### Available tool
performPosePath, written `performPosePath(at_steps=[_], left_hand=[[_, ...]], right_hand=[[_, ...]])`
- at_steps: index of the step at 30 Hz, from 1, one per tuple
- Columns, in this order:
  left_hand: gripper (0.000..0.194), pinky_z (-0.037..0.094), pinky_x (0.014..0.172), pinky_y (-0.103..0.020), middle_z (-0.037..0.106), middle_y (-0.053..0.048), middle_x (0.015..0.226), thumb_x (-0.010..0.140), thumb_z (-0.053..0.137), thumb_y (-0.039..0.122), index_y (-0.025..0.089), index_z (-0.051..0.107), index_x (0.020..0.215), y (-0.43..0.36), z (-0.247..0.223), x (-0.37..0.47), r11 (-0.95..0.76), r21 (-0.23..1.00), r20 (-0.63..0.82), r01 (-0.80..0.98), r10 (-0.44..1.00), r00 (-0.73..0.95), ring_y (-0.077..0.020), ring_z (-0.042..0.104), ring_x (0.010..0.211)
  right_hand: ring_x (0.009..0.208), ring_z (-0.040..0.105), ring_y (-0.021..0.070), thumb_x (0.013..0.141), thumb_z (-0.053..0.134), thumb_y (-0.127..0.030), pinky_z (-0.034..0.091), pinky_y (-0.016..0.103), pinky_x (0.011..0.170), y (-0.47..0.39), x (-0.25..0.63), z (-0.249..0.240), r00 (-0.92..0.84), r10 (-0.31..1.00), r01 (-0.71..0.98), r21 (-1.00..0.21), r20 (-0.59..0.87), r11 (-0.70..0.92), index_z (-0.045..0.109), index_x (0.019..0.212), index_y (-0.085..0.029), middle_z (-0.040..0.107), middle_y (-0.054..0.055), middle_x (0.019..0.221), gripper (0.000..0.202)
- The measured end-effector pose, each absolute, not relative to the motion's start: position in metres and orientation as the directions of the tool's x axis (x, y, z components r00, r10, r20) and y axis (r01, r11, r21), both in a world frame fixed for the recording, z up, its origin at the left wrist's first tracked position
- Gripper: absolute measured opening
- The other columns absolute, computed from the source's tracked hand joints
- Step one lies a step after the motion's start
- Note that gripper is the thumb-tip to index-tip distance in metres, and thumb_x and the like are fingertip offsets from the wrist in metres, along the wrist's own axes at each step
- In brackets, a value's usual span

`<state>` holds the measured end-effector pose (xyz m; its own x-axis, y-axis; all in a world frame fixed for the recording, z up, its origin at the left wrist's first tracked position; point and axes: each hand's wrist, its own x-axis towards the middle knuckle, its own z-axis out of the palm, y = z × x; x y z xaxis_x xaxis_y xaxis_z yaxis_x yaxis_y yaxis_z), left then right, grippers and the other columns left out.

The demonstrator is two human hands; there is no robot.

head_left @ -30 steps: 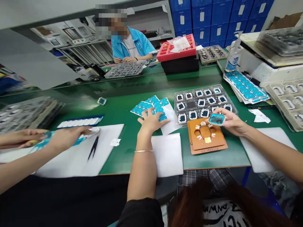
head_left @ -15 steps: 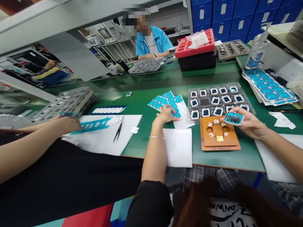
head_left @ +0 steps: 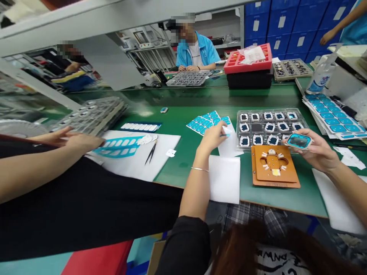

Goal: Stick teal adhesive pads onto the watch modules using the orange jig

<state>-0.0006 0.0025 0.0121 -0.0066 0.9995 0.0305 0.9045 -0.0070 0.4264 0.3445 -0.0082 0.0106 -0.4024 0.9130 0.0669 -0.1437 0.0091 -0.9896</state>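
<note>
My left hand (head_left: 213, 135), with a bangle on its wrist, is raised over the sheets of blue stickers (head_left: 202, 121). Its thumb and fingers pinch a small blue sticker (head_left: 227, 135), above a bare white backing sheet (head_left: 229, 144). My right hand (head_left: 322, 152) grips a watch case (head_left: 299, 141) by its right side; the case is a rounded rectangle with a blue rim and a dark middle. Below it and to the left lies an orange fixture (head_left: 273, 168) with a shaped recess and white tabs. Behind the fixture, a clear tray (head_left: 260, 120) holds several similar watch parts.
A co-worker's hands (head_left: 83, 140) are on the left, by a blue cut-out sheet (head_left: 117, 147) and black tweezers (head_left: 151, 152). A white foam pad (head_left: 224, 179) lies before me. Sticker sheets (head_left: 334, 114) and a bottle (head_left: 319, 78) stand at right. Another person (head_left: 196, 51) sits opposite.
My left hand has lifted off the sticker sheet with a blue sticker between its fingertips. The watch case stays in my right hand. The co-worker's hands have come together, and the view has shifted.
</note>
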Motion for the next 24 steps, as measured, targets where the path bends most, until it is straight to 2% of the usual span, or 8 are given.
performPosePath(at_steps=[3,5,8,11,13,16,19,24], left_hand=[[0.025,0.042,0.097,-0.035,0.071,-0.003,0.107,0.089,0.058,0.018,0.022,0.062,0.113,-0.007,0.017,0.023,-0.341,0.463,0.32,0.818,0.925,0.204,-0.0173,0.061,0.103],[0.016,0.041,0.099,-0.036,0.074,-0.001,0.104,0.091,0.055,0.018,0.023,0.067,0.1,-0.012,0.013,0.045,-0.627,0.395,0.504,0.672,0.759,0.412,-0.0175,0.06,0.105],[0.021,0.039,0.098,-0.038,0.076,0.004,0.103,0.095,0.051,0.018,0.026,0.07,0.097,-0.021,0.001,0.074,-0.836,0.269,0.57,0.479,0.539,0.62,-0.0171,0.059,0.106],[0.023,0.037,0.095,-0.039,0.076,0.004,0.107,0.098,0.048,0.02,0.027,0.07,0.103,-0.026,-0.009,0.087,-0.879,0.211,0.526,0.427,0.471,0.708,-0.0171,0.059,0.106],[0.025,0.036,0.095,-0.039,0.076,0.004,0.109,0.098,0.047,0.019,0.027,0.069,0.105,-0.029,-0.01,0.088,-0.888,0.2,0.509,0.414,0.456,0.73,-0.017,0.059,0.107],[0.028,0.036,0.096,-0.04,0.076,0.001,0.105,0.098,0.046,0.019,0.026,0.068,0.113,-0.032,-0.006,0.085,-0.89,0.203,0.5,0.408,0.452,0.739,-0.0172,0.06,0.107],[0.034,0.036,0.098,-0.042,0.075,-0.002,0.105,0.095,0.045,0.017,0.026,0.066,0.121,-0.036,-0.003,0.083,-0.877,0.208,0.452,0.432,0.478,0.753,-0.0198,0.058,0.111],[0.034,0.036,0.099,-0.045,0.073,0.003,0.116,0.087,0.046,0.011,0.028,0.073,0.102,-0.036,-0.004,0.081,-0.91,0.205,0.413,0.361,0.415,0.811,-0.0237,0.053,0.117]], right_hand=[[0.084,0.067,0.0267,0.064,0.083,-0.051,0.051,0.038,0.067,0.001,0.341,0.014,-0.359,0.923,0.027,-0.986,0.141,0.162,0.062,0.103,-0.029,0.071,0.008,0.097,0.049],[0.074,0.063,0.0228,0.069,0.08,-0.051,0.05,0.036,0.062,0.011,0.332,0.011,-0.365,0.903,0.22,-0.921,0.228,0.321,0.064,0.107,-0.028,0.07,0.007,0.097,0.047],[0.068,0.06,0.02,0.073,0.076,-0.049,0.051,0.036,0.063,0.032,0.31,0.004,-0.397,0.846,0.432,-0.74,0.357,0.515,0.066,0.113,-0.023,0.07,0.008,0.107,0.049],[0.069,0.063,0.0197,0.083,0.067,-0.04,0.053,0.037,0.07,0.058,0.286,-0.001,-0.529,0.772,0.617,-0.466,0.351,0.635,0.064,0.125,-0.019,0.07,0.009,0.116,0.046],[0.078,0.066,0.0223,0.084,0.067,-0.034,0.052,0.037,0.078,0.076,0.275,-0.003,-0.56,0.768,0.654,-0.403,0.311,0.64,0.066,0.125,-0.021,0.071,0.008,0.114,0.043],[0.101,0.066,0.0269,0.084,0.065,-0.026,0.049,0.037,0.087,0.094,0.265,-0.001,-0.619,0.749,0.674,-0.332,0.236,0.661,0.075,0.105,-0.022,0.071,0.006,0.116,0.023],[0.106,0.063,0.027,0.084,0.064,-0.022,0.048,0.035,0.089,0.107,0.258,0.002,-0.645,0.745,0.699,-0.261,0.173,0.666,0.077,0.09,-0.022,0.072,0.005,0.114,0.015],[0.11,0.056,0.0324,0.093,0.057,-0.033,0.042,0.044,0.095,0.125,0.245,0.002,-0.593,0.791,0.774,-0.165,0.149,0.612,0.071,0.113,-0.019,0.069,0.012,0.117,0.028]])
